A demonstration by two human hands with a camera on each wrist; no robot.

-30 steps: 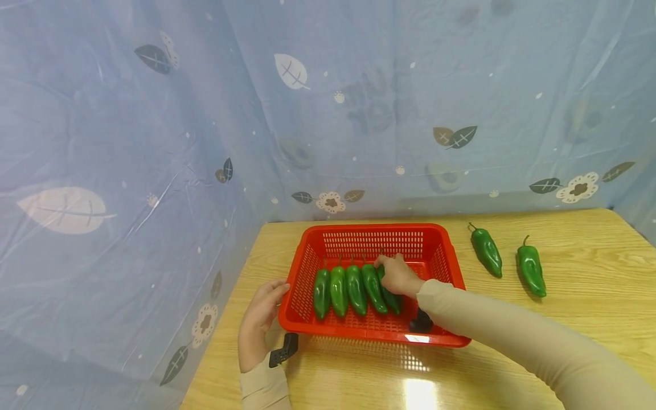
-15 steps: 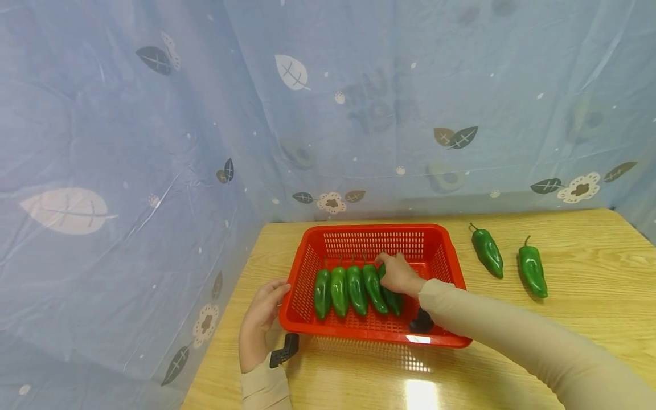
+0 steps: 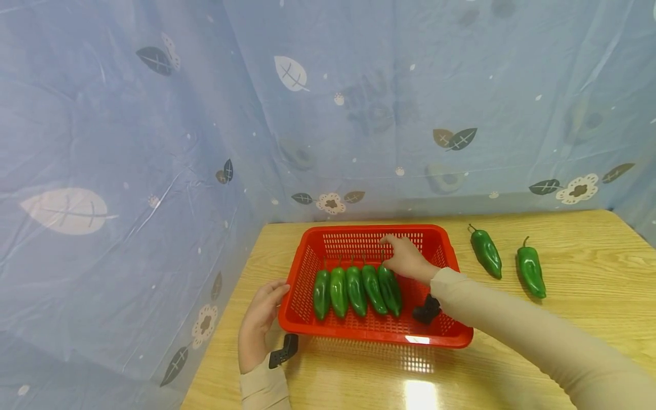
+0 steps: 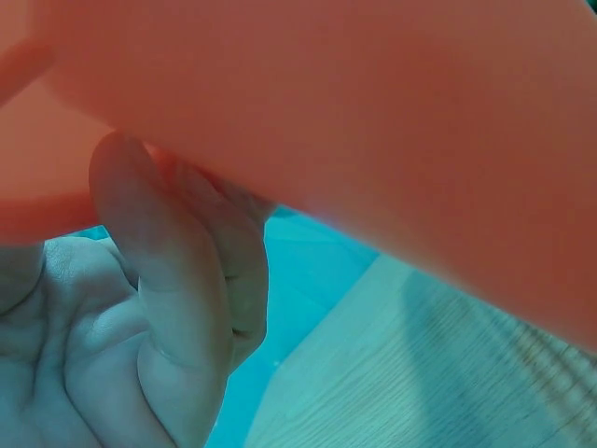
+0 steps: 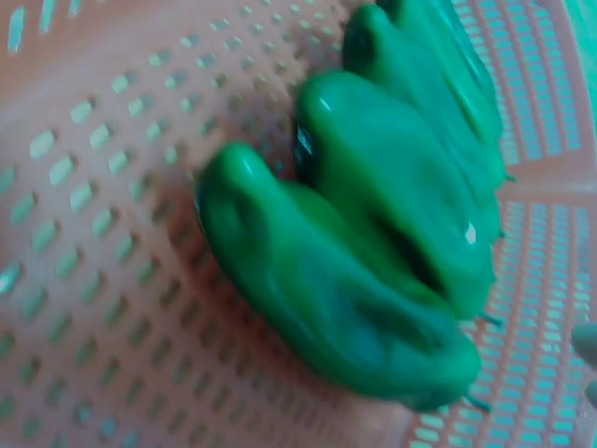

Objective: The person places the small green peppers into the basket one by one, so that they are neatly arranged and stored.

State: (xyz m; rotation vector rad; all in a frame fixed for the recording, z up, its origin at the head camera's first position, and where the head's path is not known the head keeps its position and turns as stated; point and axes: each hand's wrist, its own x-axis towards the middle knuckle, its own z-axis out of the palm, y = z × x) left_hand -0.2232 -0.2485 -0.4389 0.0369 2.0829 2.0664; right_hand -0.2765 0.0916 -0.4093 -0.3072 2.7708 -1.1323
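Several green chili peppers [image 3: 356,290] lie side by side in a red plastic basket [image 3: 376,229], stems toward the back. My right hand [image 3: 408,259] hovers over the stem end of the rightmost pepper [image 3: 390,291], thumb and forefinger spread, holding nothing. In the right wrist view that pepper [image 5: 317,289] rests on the perforated floor, with only blurred fingertips [image 5: 587,345] at the edge. My left hand [image 3: 262,310] grips the basket's left rim. The left wrist view shows its curled fingers [image 4: 168,243] against the rim's underside; the basket wall [image 4: 373,131] hides the rest.
Two more chili peppers, one nearer the basket [image 3: 486,252] and one farther right [image 3: 531,270], lie on the wooden table [image 3: 589,256]. A blue patterned curtain [image 3: 359,114] hangs behind and at the left. The basket's right part shows bare floor.
My right hand has let go of the rightmost pepper and moved up and slightly right, its fingers spreading. That pepper stays in the row. My left hand stays at the rim.
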